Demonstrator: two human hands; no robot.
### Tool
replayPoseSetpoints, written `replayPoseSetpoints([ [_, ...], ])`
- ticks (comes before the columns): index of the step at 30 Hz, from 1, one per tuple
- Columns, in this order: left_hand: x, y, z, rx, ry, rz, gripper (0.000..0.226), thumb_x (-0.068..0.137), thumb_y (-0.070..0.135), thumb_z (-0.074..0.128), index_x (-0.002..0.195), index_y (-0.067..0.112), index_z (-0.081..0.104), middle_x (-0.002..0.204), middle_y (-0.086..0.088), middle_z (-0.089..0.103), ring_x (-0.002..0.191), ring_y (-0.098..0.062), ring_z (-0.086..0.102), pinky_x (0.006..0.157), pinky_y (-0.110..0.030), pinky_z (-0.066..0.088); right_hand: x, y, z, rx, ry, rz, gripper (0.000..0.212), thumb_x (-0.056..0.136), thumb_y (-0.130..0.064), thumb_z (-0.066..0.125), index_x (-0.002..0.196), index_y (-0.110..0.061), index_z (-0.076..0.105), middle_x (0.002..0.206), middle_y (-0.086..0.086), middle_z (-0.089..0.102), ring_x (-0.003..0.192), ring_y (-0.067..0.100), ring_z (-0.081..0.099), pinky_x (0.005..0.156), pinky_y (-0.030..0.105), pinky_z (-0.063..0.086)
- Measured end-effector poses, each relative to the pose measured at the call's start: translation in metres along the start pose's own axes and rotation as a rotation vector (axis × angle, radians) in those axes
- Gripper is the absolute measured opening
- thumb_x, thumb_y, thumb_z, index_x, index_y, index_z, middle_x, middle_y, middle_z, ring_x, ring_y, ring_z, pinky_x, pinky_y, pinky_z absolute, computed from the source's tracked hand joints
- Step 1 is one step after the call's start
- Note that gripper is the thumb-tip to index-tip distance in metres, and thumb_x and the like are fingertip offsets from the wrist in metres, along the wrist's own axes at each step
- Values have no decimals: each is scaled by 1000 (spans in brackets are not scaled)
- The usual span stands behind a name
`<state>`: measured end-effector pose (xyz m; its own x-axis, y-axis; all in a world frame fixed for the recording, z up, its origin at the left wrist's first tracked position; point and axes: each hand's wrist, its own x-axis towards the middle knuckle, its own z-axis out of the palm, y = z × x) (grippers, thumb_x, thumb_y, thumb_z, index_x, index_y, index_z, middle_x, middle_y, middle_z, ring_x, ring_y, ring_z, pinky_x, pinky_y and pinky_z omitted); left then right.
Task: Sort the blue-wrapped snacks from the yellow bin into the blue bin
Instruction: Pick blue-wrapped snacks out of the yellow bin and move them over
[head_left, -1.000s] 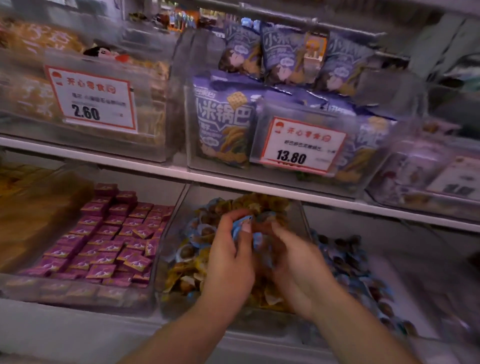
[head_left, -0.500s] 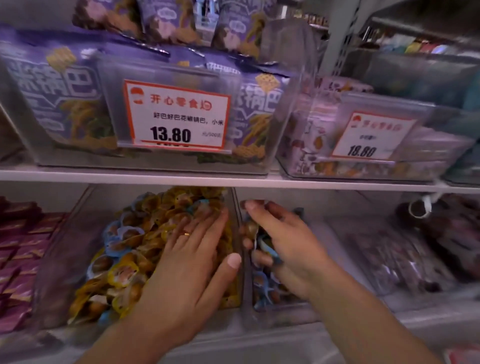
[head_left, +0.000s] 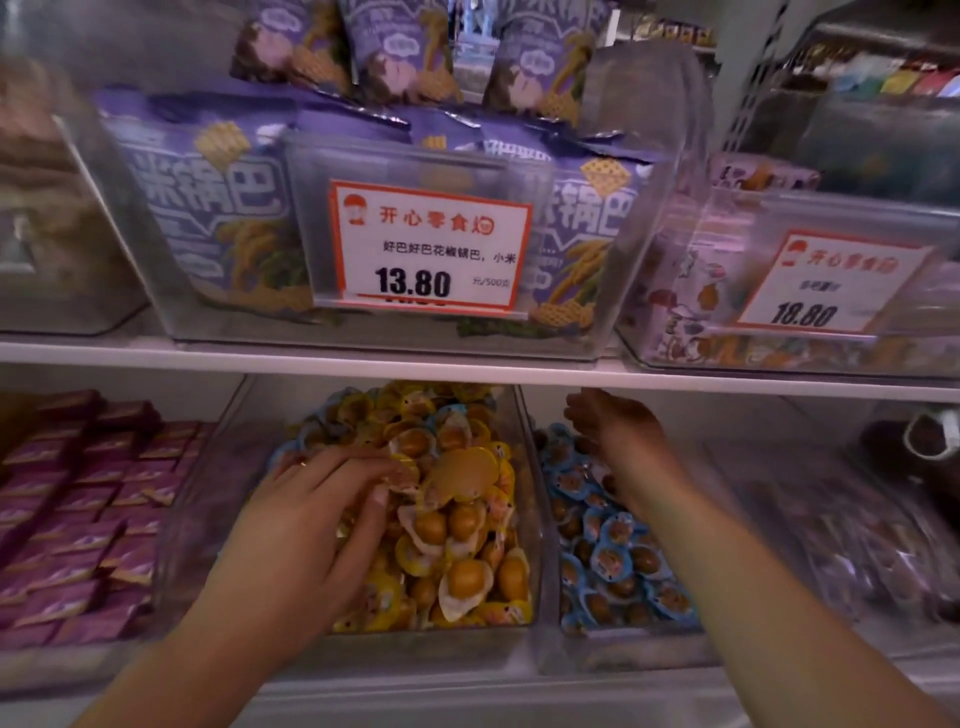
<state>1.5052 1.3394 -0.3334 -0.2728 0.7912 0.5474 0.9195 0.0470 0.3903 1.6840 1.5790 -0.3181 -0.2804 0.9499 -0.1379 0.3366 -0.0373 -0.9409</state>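
Observation:
The clear bin of yellow-wrapped snacks (head_left: 431, 647) stands in the middle of the lower shelf, heaped with yellow packets (head_left: 462, 551). A few blue-wrapped snacks (head_left: 332, 418) show among them at the back left. To its right stands the clear bin (head_left: 628, 657) holding blue-wrapped snacks (head_left: 608, 564). My left hand (head_left: 311, 519) rests flat on the yellow pile with fingers stretched out. My right hand (head_left: 618, 436) hovers palm down over the back of the blue bin, fingers relaxed, nothing visible in it.
The white shelf edge (head_left: 467, 371) runs just above both bins, leaving little headroom. Purple wrapped bars (head_left: 88, 499) fill the bin to the left, and dark packets (head_left: 857, 545) lie to the right. Purple snack bags with a 13.80 price tag (head_left: 428, 249) stand above.
My right hand has gone further back over the blue bin, and the blue packets it pinched no longer show in it. My left hand has slid across the yellow pile.

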Motion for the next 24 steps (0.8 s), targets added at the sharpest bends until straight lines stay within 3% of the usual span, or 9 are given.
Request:
replayPoseSetpoints([
  [3, -3, -13, -23, 101, 105, 23, 27, 92, 27, 48, 105, 21, 71, 109, 6, 67, 100, -21, 63, 89, -43, 45, -18, -5, 9, -148, 106, -298, 23, 97, -20, 56, 105, -6, 72, 112, 18, 71, 109, 33, 63, 90, 33, 47],
  [5, -7, -25, -38, 145, 132, -17, 26, 89, 25, 49, 105, 20, 70, 111, 4, 66, 103, -23, 61, 90, -42, 44, -44, -11, 20, -288, 142, -535, 25, 95, -20, 55, 109, -8, 72, 113, 12, 71, 110, 27, 62, 92, 29, 46],
  [7, -15, -37, -50, 157, 126, -112, 29, 86, 25, 52, 109, 20, 69, 116, 2, 64, 108, -23, 60, 91, -42, 45, -75, -18, 35, -405, 30, -756, 29, 90, -26, 52, 108, -16, 71, 108, 2, 71, 103, 17, 63, 89, 27, 48],
  [9, -24, -48, -58, 144, 121, -216, 33, 83, 22, 54, 113, 19, 68, 120, 0, 62, 110, -25, 59, 92, -41, 46, -101, -26, 58, -467, -159, -853, 26, 89, -31, 52, 108, -26, 70, 103, -10, 67, 99, 4, 60, 88, 18, 46],
  [12, -35, -59, -66, 62, 122, -332, 36, 83, 26, 53, 116, 20, 66, 118, 1, 61, 105, -25, 61, 88, -39, 50, -114, -36, 109, -667, -412, -861, 37, 91, -40, 56, 128, -31, 59, 120, -12, 58, 113, 4, 53, 92, 13, 39],
  [15, -42, -66, -70, 8, 112, -366, 34, 87, 29, 53, 117, 20, 65, 113, 1, 60, 101, -25, 62, 82, -39, 52, -101, -43, 167, -883, -575, -779, 67, 88, -47, 62, 146, -24, 38, 143, 3, 45, 131, 21, 45, 105, 23, 35],
  [18, -45, -69, -72, -52, 122, -359, 32, 89, 24, 57, 120, 24, 63, 117, 5, 59, 104, -21, 62, 85, -39, 51, -80, -53, 208, -1078, -664, -675, 72, 81, -52, 68, 141, -23, 41, 139, 9, 47, 128, 31, 48, 99, 30, 42],
  [21, -43, -70, -72, -94, 146, -340, 33, 88, 26, 55, 120, 27, 62, 117, 10, 58, 103, -13, 61, 84, -32, 51, -64, -62, 228, -1105, -790, -622, 59, 76, -50, 74, 128, -30, 56, 129, -1, 56, 122, 24, 54, 92, 24, 42],
  [24, -40, -73, -70, -111, 155, -334, 32, 89, 24, 56, 120, 30, 61, 110, 17, 53, 99, -5, 57, 79, -18, 42, -62, -64, 239, -1294, -831, -589, 84, 75, -62, 70, 147, -31, 39, 155, 8, 35, 141, 27, 34, 116, 35, 29],
])
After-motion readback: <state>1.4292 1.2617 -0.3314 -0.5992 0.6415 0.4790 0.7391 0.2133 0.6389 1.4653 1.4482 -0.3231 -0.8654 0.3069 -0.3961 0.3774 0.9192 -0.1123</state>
